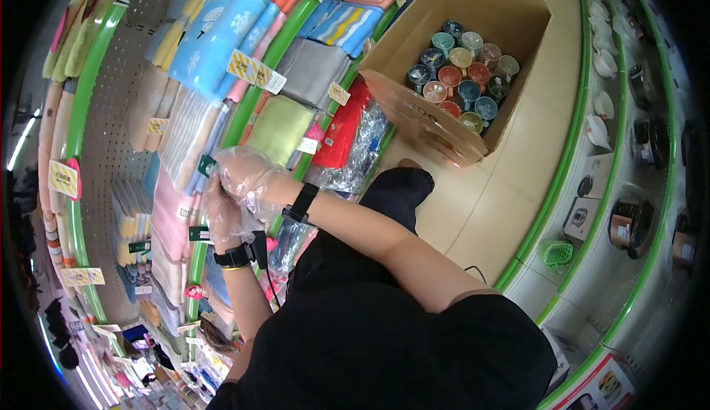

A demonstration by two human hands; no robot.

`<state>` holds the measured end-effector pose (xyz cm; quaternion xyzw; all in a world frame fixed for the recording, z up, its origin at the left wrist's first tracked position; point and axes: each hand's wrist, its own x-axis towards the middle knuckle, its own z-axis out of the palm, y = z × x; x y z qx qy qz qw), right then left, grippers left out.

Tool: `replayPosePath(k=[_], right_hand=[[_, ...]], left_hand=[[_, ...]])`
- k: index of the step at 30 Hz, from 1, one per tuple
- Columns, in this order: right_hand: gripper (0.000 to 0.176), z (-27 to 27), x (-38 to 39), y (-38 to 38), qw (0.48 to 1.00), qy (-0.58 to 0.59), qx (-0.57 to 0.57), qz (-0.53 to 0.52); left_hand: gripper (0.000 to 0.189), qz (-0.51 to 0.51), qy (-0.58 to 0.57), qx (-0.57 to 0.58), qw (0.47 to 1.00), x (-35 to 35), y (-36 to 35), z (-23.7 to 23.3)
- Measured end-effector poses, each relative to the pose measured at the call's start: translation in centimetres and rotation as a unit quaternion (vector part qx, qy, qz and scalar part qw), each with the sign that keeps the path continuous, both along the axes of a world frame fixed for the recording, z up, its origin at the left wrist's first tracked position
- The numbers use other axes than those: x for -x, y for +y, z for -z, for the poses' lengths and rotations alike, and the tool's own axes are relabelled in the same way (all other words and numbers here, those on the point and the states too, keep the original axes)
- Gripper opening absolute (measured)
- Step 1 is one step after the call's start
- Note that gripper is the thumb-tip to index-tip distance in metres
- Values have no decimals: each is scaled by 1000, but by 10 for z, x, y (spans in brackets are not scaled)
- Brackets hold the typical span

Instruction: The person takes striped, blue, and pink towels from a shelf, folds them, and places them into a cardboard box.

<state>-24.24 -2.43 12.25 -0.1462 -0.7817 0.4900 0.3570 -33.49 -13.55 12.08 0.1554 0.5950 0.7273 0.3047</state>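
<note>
- My right hand [248, 177], in a loose clear plastic glove with a black watch at the wrist, curls at the green tubular shelf rail [194, 266], just beside a small dark green tag clip [206, 165].
- My left hand [222, 221], gloved the same way and wearing a black wristband, sits touching the right one from below, which I judge steadies it.
- The crinkled gloves hide the fingertips, so I cannot tell whether either hand is pinching something or merely curled.
- The clip sits on the rail edge in front of the pale striped folded towels [188, 140], facing the aisle, likely so it can be read.
- An open brown cardboard box [421, 114] of coloured glazed cups [462, 70] stands on the floor, well apart from both hands.
</note>
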Motion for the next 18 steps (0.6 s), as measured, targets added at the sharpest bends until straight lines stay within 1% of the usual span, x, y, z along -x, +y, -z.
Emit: replayPosePath(k=[1,2,3,4,5,6,7,8,10,12,14,15,16,18], right_hand=[[21,0,-1,-2,999,-36,22,-29],[21,1,-2,-4,999,-35,21,-36],[22,4,-2,-6,1000,-6,26,-9],[24,1,-7,-7,999,24,31,15],[27,-3,-13,-5,998,37,53,-2],[27,-4,-15,-3,998,42,44,-22],[28,-4,-13,0,997,30,62,-35],[29,-4,-10,2,996,15,77,-50],[30,6,-5,3,990,83,104,-54],[30,6,-4,9,981,41,163,-101],[30,3,-3,16,967,-14,208,-145],[35,7,5,17,947,-76,271,-154],[35,15,16,19,947,-83,260,-168],[47,28,31,24,951,-14,283,-124]], left_hand=[[32,27,-22,-1,999,-2,1,-3],[30,54,-43,-4,998,-5,2,-6],[27,19,-43,15,999,-14,3,-14],[27,8,-42,9,999,-12,-1,-12],[25,25,17,7,1000,-5,-7,-6],[24,38,79,5,996,4,-14,-1],[19,20,279,93,956,5,-16,5],[17,-31,294,79,952,2,-17,14],[21,-13,176,177,968,-26,-16,-25],[24,-34,78,127,988,-38,-11,-28],[27,-43,75,115,990,-42,-9,-30],[23,-40,67,108,991,-47,-8,-35],[20,-38,57,101,993,-52,-8,-40],[26,-41,64,102,992,-51,-6,-36]])
